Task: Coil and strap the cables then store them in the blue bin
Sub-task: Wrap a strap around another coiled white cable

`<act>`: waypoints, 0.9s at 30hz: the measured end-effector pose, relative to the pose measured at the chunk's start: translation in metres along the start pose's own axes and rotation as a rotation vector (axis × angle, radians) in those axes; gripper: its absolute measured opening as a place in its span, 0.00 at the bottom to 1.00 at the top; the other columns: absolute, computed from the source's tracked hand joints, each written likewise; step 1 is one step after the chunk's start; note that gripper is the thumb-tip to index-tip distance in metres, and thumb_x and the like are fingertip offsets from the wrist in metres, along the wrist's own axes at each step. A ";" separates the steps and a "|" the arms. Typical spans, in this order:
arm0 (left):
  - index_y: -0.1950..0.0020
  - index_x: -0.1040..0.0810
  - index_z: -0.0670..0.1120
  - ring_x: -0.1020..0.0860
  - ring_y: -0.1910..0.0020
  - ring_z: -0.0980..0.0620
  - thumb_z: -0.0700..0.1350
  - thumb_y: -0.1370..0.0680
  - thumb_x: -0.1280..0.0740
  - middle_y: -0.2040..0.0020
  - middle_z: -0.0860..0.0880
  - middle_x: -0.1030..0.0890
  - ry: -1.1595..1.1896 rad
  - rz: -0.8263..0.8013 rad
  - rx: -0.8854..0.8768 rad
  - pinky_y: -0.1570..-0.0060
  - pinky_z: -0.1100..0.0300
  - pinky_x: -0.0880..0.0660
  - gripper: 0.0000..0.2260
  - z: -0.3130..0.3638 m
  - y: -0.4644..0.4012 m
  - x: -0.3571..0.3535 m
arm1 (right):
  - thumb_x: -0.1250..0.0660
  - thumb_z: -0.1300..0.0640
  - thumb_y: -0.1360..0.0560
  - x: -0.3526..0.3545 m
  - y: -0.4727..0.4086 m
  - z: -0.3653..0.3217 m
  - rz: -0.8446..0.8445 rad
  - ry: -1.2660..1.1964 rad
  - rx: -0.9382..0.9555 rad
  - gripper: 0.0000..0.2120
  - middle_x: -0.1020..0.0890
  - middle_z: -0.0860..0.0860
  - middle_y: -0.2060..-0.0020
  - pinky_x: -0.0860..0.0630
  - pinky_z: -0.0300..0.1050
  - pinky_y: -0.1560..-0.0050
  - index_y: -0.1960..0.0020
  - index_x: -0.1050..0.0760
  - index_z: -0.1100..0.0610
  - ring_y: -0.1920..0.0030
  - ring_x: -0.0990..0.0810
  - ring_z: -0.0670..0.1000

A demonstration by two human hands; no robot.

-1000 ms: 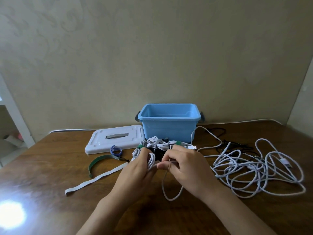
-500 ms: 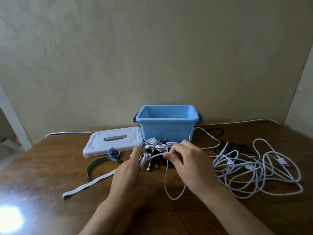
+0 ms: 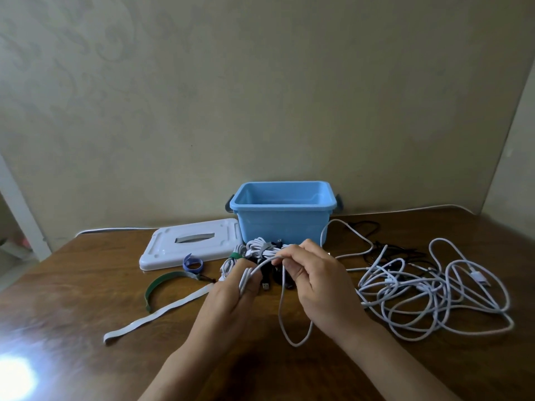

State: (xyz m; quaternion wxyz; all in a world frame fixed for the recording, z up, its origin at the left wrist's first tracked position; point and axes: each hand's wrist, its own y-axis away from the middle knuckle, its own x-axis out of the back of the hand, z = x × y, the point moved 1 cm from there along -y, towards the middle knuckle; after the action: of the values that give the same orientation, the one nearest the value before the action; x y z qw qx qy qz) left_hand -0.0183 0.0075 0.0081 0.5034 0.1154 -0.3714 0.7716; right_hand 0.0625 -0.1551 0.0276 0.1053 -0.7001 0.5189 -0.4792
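Nearest, both forearms reach in over the wooden counter [image 3: 86,299]. The left hand [image 3: 228,296] grips a few gathered turns of a white cable [image 3: 282,308], and the right hand [image 3: 321,280] pinches the same cable just beside it; between them the cable hangs in a slack loop down to the counter. To the left lie a white strap [image 3: 157,312], a curved green strap [image 3: 162,283] and a small rolled blue strap [image 3: 192,264]. To the right sprawls a loose tangle of white cables [image 3: 434,290]. Just beyond the hands sit strapped cable bundles [image 3: 260,247]. Farther back stands the open blue bin [image 3: 282,224], its white lid [image 3: 191,246] flat to its left.
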 end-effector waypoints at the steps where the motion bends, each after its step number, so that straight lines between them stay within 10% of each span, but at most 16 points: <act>1: 0.48 0.29 0.63 0.21 0.58 0.55 0.60 0.19 0.46 0.56 0.58 0.20 0.002 -0.012 -0.022 0.60 0.53 0.24 0.08 0.003 0.001 -0.002 | 0.39 0.50 0.17 0.000 0.000 0.000 0.006 0.001 -0.009 0.11 0.21 0.39 0.56 0.29 0.28 0.57 0.45 0.18 0.47 0.55 0.22 0.41; 7: 0.34 0.28 0.65 0.20 0.44 0.65 0.55 0.17 0.44 0.44 0.70 0.20 0.131 -0.018 -0.119 0.49 0.71 0.25 0.13 0.017 0.001 -0.006 | 0.37 0.50 0.17 -0.006 0.004 -0.005 -0.105 0.020 -0.020 0.09 0.19 0.39 0.60 0.29 0.31 0.57 0.45 0.18 0.47 0.56 0.21 0.40; 13: 0.48 0.25 0.58 0.20 0.55 0.53 0.55 0.18 0.43 0.55 0.56 0.20 0.173 0.098 -0.110 0.58 0.64 0.25 0.08 0.008 -0.003 -0.006 | 0.39 0.44 0.17 -0.010 0.007 -0.012 -0.243 0.054 0.000 0.08 0.17 0.44 0.61 0.29 0.41 0.60 0.46 0.22 0.44 0.59 0.20 0.45; 20: 0.31 0.25 0.54 0.22 0.65 0.65 0.49 0.18 0.43 0.64 0.55 0.20 0.369 0.053 -0.045 0.65 0.73 0.28 0.17 0.012 -0.004 -0.007 | 0.42 0.43 0.16 -0.007 0.005 -0.006 -0.309 0.102 -0.024 0.13 0.15 0.46 0.50 0.24 0.47 0.53 0.40 0.21 0.44 0.50 0.19 0.48; 27: 0.55 0.22 0.56 0.25 0.66 0.56 0.60 0.18 0.44 0.64 0.55 0.23 0.298 0.079 -0.071 0.66 0.69 0.31 0.15 0.002 -0.008 -0.003 | 0.44 0.44 0.15 -0.017 0.008 -0.015 -0.396 0.122 0.021 0.13 0.18 0.49 0.49 0.26 0.50 0.52 0.40 0.23 0.47 0.49 0.19 0.54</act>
State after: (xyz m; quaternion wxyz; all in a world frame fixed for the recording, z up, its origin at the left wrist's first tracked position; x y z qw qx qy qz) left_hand -0.0104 0.0058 0.0113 0.5261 -0.0329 -0.3240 0.7856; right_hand 0.0460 -0.1391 0.0206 -0.0155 -0.7570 0.3715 -0.5373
